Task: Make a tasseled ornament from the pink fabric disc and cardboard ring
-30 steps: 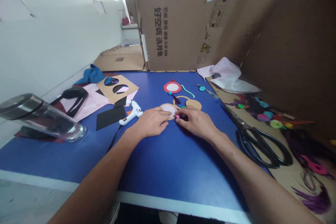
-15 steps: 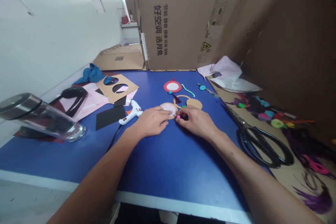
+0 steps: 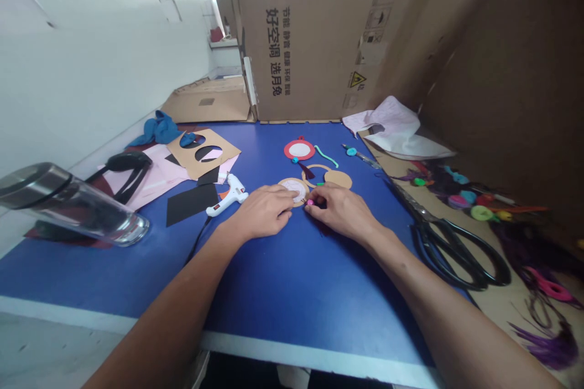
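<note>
On the blue table lies a round cardboard disc (image 3: 294, 187) with a pale patterned centre. My left hand (image 3: 266, 211) holds it at its near-left edge, fingers curled over the rim. At the disc's right edge my right hand (image 3: 343, 209) pinches a small pink bead (image 3: 310, 202), with a dark cord running from it to the disc. What hangs below the bead is mostly hidden by my fingers. Just behind are a cardboard ring (image 3: 314, 168) and a plain cardboard disc (image 3: 338, 179). A red-rimmed round piece (image 3: 300, 149) with a blue bead and dark tassel lies farther back.
A white glue gun (image 3: 229, 196) rests left of my left hand, near black card (image 3: 192, 204). A glass bottle (image 3: 100, 206) stands far left. Large black-handled scissors (image 3: 456, 246) lie right of my forearm. A big cardboard box (image 3: 314, 36) closes off the back.
Both hands stay in nearly the same place, on the disc and the pink bead. The bead shows slightly more clearly between my right fingers; the view has shifted a little.
</note>
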The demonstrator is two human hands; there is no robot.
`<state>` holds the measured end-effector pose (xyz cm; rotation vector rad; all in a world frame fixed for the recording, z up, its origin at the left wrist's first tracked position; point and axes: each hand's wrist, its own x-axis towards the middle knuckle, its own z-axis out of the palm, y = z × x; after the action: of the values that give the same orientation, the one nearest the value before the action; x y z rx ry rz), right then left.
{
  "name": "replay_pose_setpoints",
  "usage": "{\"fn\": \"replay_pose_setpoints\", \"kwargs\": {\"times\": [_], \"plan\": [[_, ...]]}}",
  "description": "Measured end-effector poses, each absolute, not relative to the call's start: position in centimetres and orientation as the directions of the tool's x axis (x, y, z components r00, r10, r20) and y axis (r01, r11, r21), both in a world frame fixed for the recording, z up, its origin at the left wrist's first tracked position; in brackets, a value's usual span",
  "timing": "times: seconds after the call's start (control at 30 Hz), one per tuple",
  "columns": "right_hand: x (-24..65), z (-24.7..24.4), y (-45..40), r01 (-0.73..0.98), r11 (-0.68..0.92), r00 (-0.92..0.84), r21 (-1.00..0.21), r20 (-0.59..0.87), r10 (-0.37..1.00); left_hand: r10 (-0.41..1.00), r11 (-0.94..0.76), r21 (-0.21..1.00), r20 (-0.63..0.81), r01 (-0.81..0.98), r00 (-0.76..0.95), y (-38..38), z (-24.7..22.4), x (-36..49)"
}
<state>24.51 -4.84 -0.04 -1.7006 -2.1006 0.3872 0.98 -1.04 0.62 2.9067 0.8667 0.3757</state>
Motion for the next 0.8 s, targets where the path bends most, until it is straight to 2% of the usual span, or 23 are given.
{"fn": "replay_pose_setpoints", "kwargs": {"times": [0.1, 0.17, 0.43, 0.8], "plan": [[24.6, 0.0, -4.8, 0.861, 0.216, -0.173, -0.46, 0.134, 0.976, 0.582, -0.813, 0.233, 0.3, 0.534, 0.756, -0.9, 0.0, 0.8], [24.6, 0.0, -4.8, 0.862, 0.22, -0.178, -0.456, 0.135, 0.975, 0.626, -0.78, 0.257, 0.308, 0.571, 0.717, -1.0, -0.3, 0.8], [24.6, 0.0, -4.8, 0.866, 0.221, -0.182, -0.448, 0.13, 0.975, 0.71, -0.697, 0.163, 0.025, 0.698, 0.704, -1.8, -0.4, 1.8], [24.7, -0.1, -4.7, 0.863, 0.219, -0.181, -0.454, 0.127, 0.975, 0.689, -0.719, 0.136, 0.019, 0.681, 0.724, -1.5, -1.3, 2.2]]}}
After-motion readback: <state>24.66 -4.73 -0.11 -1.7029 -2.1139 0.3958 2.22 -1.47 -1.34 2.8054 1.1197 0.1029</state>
